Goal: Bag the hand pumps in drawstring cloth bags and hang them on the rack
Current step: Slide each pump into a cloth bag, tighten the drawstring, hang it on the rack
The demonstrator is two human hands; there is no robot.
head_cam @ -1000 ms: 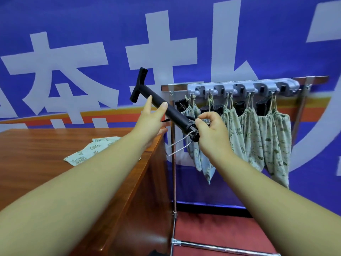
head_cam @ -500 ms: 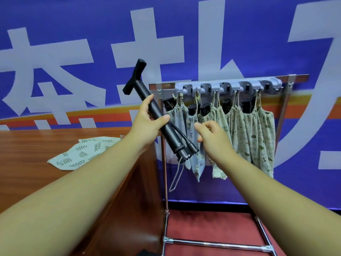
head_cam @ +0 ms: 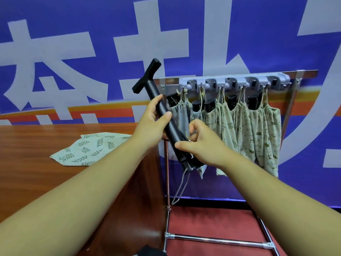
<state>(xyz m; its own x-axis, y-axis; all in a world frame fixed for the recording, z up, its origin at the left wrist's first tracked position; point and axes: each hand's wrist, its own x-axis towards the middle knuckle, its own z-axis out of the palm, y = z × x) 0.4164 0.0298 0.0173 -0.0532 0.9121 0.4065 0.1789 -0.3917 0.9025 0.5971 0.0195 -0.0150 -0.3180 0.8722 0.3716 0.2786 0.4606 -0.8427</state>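
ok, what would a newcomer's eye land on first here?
The black hand pump, held slanting mid-frame: the left hand grips its barrel, the right hand holds its lower end. Just behind it, a row of bagged pumps hangs from the rack. A leaf-print cloth bag lies flat on the wooden table at left.

Five bagged pumps [head_cam: 258, 126] hanging, one bare pump [head_cam: 154, 91], one flat bag [head_cam: 92, 148].

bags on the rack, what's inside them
Black pump tops poke out of the gathered mouths of the bags hanging on the rack. The rest of each pump is covered by cloth.
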